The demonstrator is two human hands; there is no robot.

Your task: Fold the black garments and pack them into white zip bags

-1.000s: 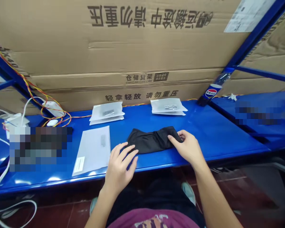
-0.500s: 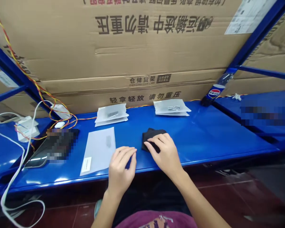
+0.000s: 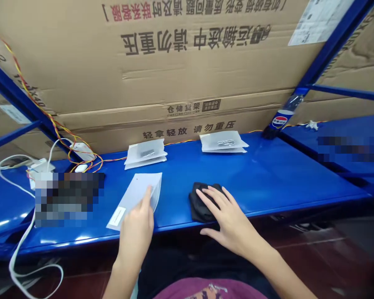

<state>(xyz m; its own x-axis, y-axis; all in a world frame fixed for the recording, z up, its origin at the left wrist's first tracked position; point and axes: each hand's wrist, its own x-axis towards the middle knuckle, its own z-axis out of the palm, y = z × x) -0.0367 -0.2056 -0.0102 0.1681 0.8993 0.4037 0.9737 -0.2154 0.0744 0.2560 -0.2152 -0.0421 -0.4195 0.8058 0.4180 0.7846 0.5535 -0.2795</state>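
A frosted plastic bag point(image 3: 134, 193) with a small white label lies near the front edge of the blue shelf, its right side raised and curling. My left hand point(image 3: 139, 222) is on that right side, index finger stretched along the top; the thumb is hidden, and the bag's edge appears pinched between them. A folded black cloth bundle point(image 3: 202, 207) sits to the right, by the shelf's front edge. My right hand point(image 3: 229, 218) rests over its right part, fingers spread and touching the top, thumb apart at the front.
Two more frosted bags, a left one point(image 3: 146, 153) and a right one point(image 3: 224, 142), lie at the back with dark contents. A Pepsi bottle point(image 3: 280, 120) stands by the right post. Cables point(image 3: 28, 245) and a blurred dark object point(image 3: 70, 195) are at left. A large cardboard box point(image 3: 187, 79) forms the back.
My left hand has moved left onto the frosted bag, and the bag's right side has lifted. My right hand has spread its fingers over the black cloth, which sits slightly nearer the front.
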